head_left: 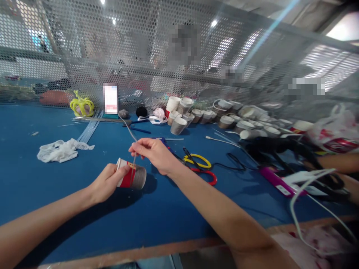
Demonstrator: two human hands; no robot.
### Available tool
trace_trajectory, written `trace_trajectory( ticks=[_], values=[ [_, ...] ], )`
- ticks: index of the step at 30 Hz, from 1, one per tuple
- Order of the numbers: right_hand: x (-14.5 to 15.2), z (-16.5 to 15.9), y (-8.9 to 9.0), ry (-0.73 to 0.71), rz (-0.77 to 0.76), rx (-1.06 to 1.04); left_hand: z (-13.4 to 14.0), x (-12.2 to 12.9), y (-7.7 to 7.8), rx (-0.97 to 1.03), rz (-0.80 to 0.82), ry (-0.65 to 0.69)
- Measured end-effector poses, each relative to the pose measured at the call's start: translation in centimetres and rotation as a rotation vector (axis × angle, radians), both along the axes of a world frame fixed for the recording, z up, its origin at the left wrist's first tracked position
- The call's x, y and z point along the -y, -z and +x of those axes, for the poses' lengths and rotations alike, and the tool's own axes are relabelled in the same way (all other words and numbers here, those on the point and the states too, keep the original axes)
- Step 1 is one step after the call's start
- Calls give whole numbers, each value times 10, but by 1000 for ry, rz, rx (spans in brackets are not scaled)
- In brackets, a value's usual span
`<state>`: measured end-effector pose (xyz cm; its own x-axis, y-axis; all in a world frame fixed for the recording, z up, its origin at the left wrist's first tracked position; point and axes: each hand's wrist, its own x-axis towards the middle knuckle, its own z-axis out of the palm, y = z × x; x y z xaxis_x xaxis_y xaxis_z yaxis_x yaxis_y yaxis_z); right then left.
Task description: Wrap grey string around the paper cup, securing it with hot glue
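My left hand (105,181) is closed around a red and white paper cup (126,178), tilted on its side above the blue table. Grey yarn (139,178) is wound round the cup's base end, on the right. A strand of it runs up through the closed fingers of my right hand (154,153), just above the cup. From there the strand leads back towards a small grey yarn ball (123,113) by the mesh panel. The palm side of my left hand is hidden.
Scissors (209,175) with red and yellow handles lie right of my hands. Several yarn-wrapped cups (178,125) stand at the back. White lace (57,151) lies at left. A lit phone (110,99) leans on the mesh. Another person's arm (333,163) and a purple-edged power strip (276,181) are at right.
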<state>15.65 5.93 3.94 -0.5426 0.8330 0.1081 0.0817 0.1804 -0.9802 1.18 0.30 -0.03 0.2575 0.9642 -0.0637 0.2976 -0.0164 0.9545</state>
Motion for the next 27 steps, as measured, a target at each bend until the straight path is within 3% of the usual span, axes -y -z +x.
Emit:
trace_trajectory(
  ticks=[7,15,27],
  values=[
    [-2,13,2,124,54,-60,5,1,-5,270,-253,-130],
    [1,11,0,192,127,-44,6,0,-1,255,-299,-168],
    [-2,10,9,155,188,82,6,10,-1,256,-171,51]
  ],
)
